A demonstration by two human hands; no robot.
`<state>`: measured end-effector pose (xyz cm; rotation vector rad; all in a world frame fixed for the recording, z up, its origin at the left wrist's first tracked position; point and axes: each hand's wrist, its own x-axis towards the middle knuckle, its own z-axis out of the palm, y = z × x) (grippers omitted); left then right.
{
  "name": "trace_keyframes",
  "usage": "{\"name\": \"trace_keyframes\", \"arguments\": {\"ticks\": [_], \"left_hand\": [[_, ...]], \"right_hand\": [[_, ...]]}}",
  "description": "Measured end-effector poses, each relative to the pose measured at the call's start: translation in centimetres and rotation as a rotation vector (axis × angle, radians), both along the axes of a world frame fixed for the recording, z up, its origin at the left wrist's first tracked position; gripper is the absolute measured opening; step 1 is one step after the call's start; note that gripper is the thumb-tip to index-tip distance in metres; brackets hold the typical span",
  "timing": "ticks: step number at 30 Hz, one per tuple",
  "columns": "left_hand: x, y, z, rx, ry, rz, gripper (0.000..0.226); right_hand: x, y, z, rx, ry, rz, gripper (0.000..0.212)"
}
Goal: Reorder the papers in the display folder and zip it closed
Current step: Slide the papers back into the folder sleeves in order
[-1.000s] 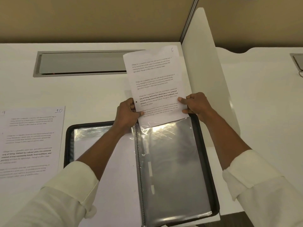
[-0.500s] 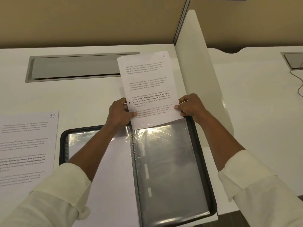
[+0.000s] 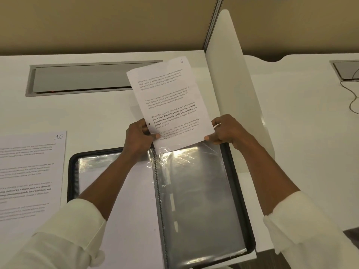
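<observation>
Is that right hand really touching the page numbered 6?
Touching. The head view shows the right hand pinching the lower right edge of the page numbered 6, with its thumb on the printed face.

Held sheet [image 3: 171, 105]: handwritten "6" top right; print reads "Village life is a peaceful, close-knit...", bold "Defined by a slower pace". Flat sheet [image 3: 29, 171], tabletop [image 3: 97, 117] left edge: underlined "10".

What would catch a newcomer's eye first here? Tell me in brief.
The sheet marked 6 stands out at centre, pinched by the left hand and right hand, its lower edge at the mouth of a clear sleeve. That sleeve belongs to the open black display folder lying on the white desk. Another sheet marked 10 lies flat to the folder's left.
</observation>
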<state>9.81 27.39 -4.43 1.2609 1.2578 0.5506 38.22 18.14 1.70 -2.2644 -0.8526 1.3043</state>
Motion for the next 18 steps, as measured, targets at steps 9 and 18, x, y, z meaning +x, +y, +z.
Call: {"name": "trace_keyframes", "arguments": {"ticks": [9,18], "left_hand": [[-0.1,-0.8,-0.4,0.058,-0.03,0.007,0.046],[-0.3,0.7,1.2,-0.081,-0.128,0.026,0.053]], "right_hand": [[0.0,-1.5,-3.0,0.162,-0.151,-0.083,0.024],[-0.6,-1.2,-3.8,0.165,-0.292,-0.012,0.024]]}}
